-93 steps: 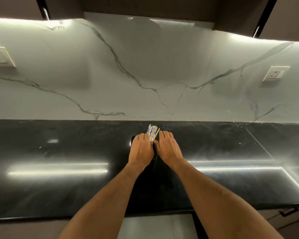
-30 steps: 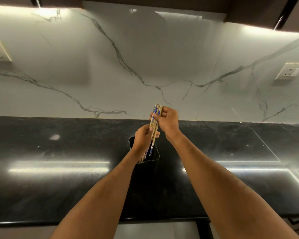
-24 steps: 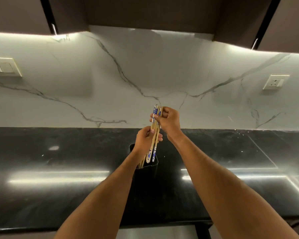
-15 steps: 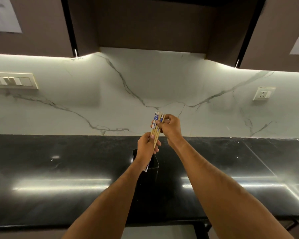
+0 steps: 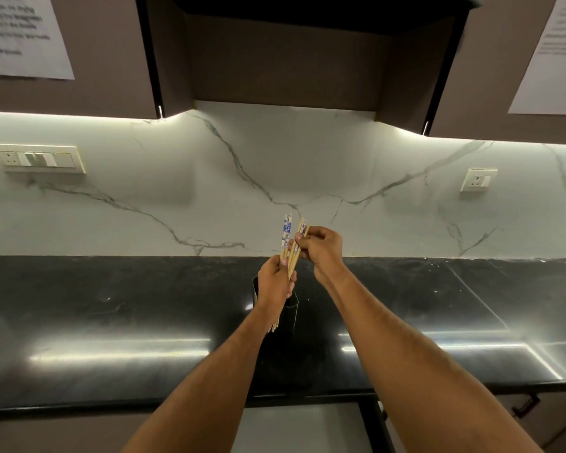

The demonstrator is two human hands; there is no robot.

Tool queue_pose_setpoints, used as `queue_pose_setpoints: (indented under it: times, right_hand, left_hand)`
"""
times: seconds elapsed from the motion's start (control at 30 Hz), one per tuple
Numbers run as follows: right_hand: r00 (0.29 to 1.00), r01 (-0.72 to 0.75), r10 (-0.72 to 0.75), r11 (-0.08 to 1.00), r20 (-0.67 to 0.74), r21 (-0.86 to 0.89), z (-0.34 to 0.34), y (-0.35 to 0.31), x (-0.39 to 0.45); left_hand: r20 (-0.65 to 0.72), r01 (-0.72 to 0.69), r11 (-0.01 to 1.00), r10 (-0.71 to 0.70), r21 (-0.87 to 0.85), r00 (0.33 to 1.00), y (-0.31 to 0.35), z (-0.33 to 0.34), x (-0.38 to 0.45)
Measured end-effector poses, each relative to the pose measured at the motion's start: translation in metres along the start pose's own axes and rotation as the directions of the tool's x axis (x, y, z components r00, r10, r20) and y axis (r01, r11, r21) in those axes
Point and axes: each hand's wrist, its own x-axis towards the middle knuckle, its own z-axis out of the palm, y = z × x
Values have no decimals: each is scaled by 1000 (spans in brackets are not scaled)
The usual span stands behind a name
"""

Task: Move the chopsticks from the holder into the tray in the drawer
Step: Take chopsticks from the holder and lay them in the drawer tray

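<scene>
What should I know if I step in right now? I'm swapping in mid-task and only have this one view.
Left hand: grips the chopsticks low on the bundle.
Right hand: pinches some of them near their upper ends.
Holder: black, on the dark counter, just behind the left hand; the sticks' lower tips show in front of it.
Done: chopsticks in the hands.
Left: carry them to the drawer tray; neither is visible in this view.
</scene>
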Motion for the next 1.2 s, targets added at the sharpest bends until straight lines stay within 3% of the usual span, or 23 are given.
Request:
queue_pose_setpoints:
  times: [0.37, 0.63, 0.8, 0.93, 1.07, 1.2]
  right_hand:
    - [998, 0, -7, 992, -56, -130, -3, -3, -17]
    - [987, -8, -24, 981, -160, -195, -1, -1, -17]
    - [967, -67, -1, 963, -254, -260, -1, 4, -9]
    - [970, -97, 33, 960, -239, -263, 0, 7, -6]
    - [977, -114, 63, 962, -205, -248, 1, 6, -5]
    - [982, -102, 66, 975, -178, -197, 0, 3, -4]
  left_hand:
    - [-108, -88, 971, 114, 223, 988, -6, 2, -12]
    - [-79, -214, 800, 310, 561, 948, -6, -1, -21]
    - [-31, -282, 701, 398, 655, 917, -10, -5, -25]
    - [-51, -238, 767, 332, 596, 942, -12, -5, -24]
    - [-101, -103, 929, 148, 356, 984, -14, -1, -17]
    - [-83, 120, 990, -113, 77, 990, -15, -1, -8]
